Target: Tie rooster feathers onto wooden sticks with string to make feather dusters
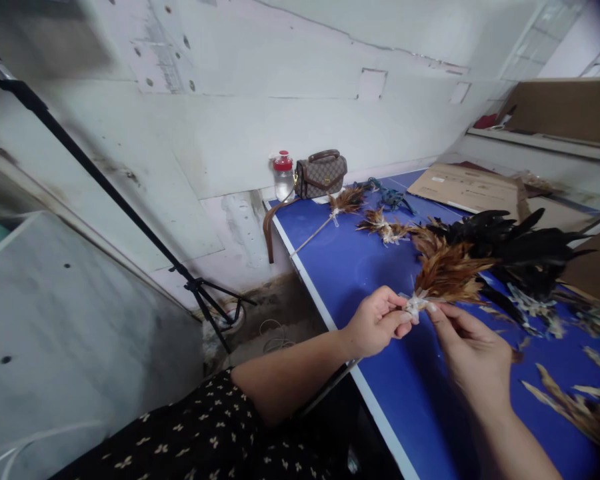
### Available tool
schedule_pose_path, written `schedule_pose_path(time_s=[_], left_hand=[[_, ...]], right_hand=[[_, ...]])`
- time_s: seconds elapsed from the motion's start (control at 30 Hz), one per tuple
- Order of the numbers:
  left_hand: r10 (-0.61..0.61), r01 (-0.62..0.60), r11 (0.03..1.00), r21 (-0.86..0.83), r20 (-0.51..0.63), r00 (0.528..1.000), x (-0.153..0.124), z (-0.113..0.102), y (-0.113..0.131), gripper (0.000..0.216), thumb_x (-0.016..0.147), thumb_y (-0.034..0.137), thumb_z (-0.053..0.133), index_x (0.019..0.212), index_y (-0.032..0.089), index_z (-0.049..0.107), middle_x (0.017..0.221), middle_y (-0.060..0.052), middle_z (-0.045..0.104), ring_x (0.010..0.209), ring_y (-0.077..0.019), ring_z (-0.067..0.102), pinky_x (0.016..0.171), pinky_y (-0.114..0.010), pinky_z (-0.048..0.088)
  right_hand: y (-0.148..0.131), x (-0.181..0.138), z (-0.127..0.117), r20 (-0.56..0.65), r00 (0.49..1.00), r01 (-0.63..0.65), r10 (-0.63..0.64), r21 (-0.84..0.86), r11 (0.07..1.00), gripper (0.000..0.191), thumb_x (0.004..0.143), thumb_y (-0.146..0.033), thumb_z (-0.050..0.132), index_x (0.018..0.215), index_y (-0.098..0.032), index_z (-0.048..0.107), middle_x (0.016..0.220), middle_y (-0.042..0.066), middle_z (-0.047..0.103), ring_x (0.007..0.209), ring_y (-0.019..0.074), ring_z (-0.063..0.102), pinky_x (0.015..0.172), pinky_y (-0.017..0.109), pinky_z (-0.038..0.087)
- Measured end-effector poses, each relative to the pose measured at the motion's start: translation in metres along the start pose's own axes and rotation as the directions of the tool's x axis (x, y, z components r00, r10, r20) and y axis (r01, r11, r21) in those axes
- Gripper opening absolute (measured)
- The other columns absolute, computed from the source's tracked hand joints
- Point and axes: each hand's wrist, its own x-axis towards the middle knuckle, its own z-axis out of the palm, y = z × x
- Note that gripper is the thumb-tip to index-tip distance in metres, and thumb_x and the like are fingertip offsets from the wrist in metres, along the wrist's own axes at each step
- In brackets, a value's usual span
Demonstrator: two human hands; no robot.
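Observation:
Above the blue tabletop, my two hands meet at the white, tape-like bound base of a brown feather bundle. The feathers fan out up and to the right. My left hand pinches the wrapped base from the left, its fingers closed. On the other side my right hand has thumb and forefinger closed at the base where the feathers begin. A bundle of long black feathers lies just behind the brown one. Loose pale feathers lie to the right of my right hand.
Smaller brown feather bundles lie farther back, one beside a thin stick. A patterned handbag and a red-capped bottle stand at the far corner. Flat cardboard lies at the back right. A black tripod stands left.

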Motion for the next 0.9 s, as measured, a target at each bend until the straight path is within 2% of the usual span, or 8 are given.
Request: schedule_pose_path(time_s=[0.17, 0.33, 0.47, 0.6, 0.73, 0.8, 0.9], left_hand=[[0.043, -0.040, 0.997, 0.068, -0.043, 0.998, 0.000, 0.003, -0.004, 0.052, 0.085, 0.053, 0.088, 0.103, 0.020, 0.051, 0.088, -0.002, 0.069, 0.063, -0.0069, 0.055, 0.061, -0.025, 0.041], [0.169, -0.151, 0.962, 0.227, -0.062, 0.984, 0.003, -0.001, -0.019, 0.042, 0.091, 0.045, 0.083, 0.102, 0.018, 0.053, 0.084, -0.001, 0.068, 0.070, -0.0084, 0.060, 0.068, -0.024, 0.045], [0.219, -0.191, 0.934, 0.302, -0.062, 0.974, 0.006, -0.006, -0.026, 0.036, 0.095, 0.041, 0.080, 0.105, 0.017, 0.055, 0.087, -0.002, 0.070, 0.075, -0.0103, 0.064, 0.071, -0.024, 0.048], [0.257, -0.198, 0.917, 0.345, -0.132, 0.957, 0.010, -0.011, -0.028, 0.033, 0.098, 0.044, 0.076, 0.103, 0.018, 0.055, 0.081, 0.000, 0.066, 0.070, -0.0093, 0.060, 0.067, -0.023, 0.046], [0.294, -0.215, 0.907, 0.361, -0.182, 0.938, 0.014, -0.013, -0.028, 0.033, 0.097, 0.044, 0.076, 0.101, 0.018, 0.056, 0.088, -0.003, 0.069, 0.077, -0.0107, 0.064, 0.073, -0.025, 0.049], [0.270, -0.189, 0.921, 0.341, -0.210, 0.940, 0.014, -0.012, -0.024, 0.033, 0.096, 0.043, 0.076, 0.101, 0.018, 0.055, 0.085, -0.002, 0.068, 0.074, -0.0096, 0.062, 0.071, -0.024, 0.048], [0.132, -0.076, 0.971, 0.228, -0.244, 0.961, 0.012, -0.007, -0.013, 0.039, 0.093, 0.047, 0.079, 0.101, 0.019, 0.053, 0.076, 0.003, 0.062, 0.061, -0.0067, 0.052, 0.058, -0.021, 0.039]], right_hand=[[-0.003, 0.000, 0.002, 0.000, 1.000, 0.017, -0.017, -0.004, 1.000, 0.048, 0.081, -0.067, 0.088, 0.105, -0.025, 0.088, 0.105, 0.009, 0.085, 0.086, 0.0249, 0.076, 0.082, 0.038, 0.060], [0.000, 0.000, 0.004, -0.015, 1.000, 0.018, -0.018, 0.020, 1.000, 0.051, 0.080, -0.067, 0.088, 0.102, -0.022, 0.088, 0.100, 0.009, 0.084, 0.080, 0.0229, 0.074, 0.075, 0.034, 0.058], [-0.002, -0.001, 0.005, -0.011, 0.999, 0.036, -0.036, -0.012, 0.999, 0.050, 0.082, -0.066, 0.086, 0.101, -0.020, 0.088, 0.093, 0.009, 0.083, 0.075, 0.0206, 0.071, 0.070, 0.031, 0.055], [-0.013, -0.012, 0.009, 0.005, 0.989, 0.151, -0.151, -0.104, 0.983, 0.044, 0.088, -0.062, 0.081, 0.094, -0.019, 0.086, 0.076, 0.005, 0.074, 0.060, 0.0148, 0.057, 0.057, 0.028, 0.044], [-0.024, -0.022, 0.013, 0.076, 0.962, 0.270, -0.263, -0.116, 0.956, 0.040, 0.092, -0.058, 0.079, 0.091, -0.019, 0.084, 0.073, 0.004, 0.071, 0.059, 0.0141, 0.054, 0.058, 0.028, 0.044], [-0.022, -0.022, 0.013, 0.090, 0.963, 0.261, -0.252, -0.108, 0.959, 0.042, 0.092, -0.060, 0.078, 0.088, -0.019, 0.084, 0.069, 0.003, 0.067, 0.057, 0.0134, 0.052, 0.056, 0.027, 0.042], [-0.012, -0.015, 0.011, 0.079, 0.984, 0.165, -0.158, -0.091, 0.982, 0.046, 0.089, -0.064, 0.080, 0.085, -0.018, 0.082, 0.062, 0.000, 0.056, 0.054, 0.0116, 0.043, 0.050, 0.026, 0.034]])
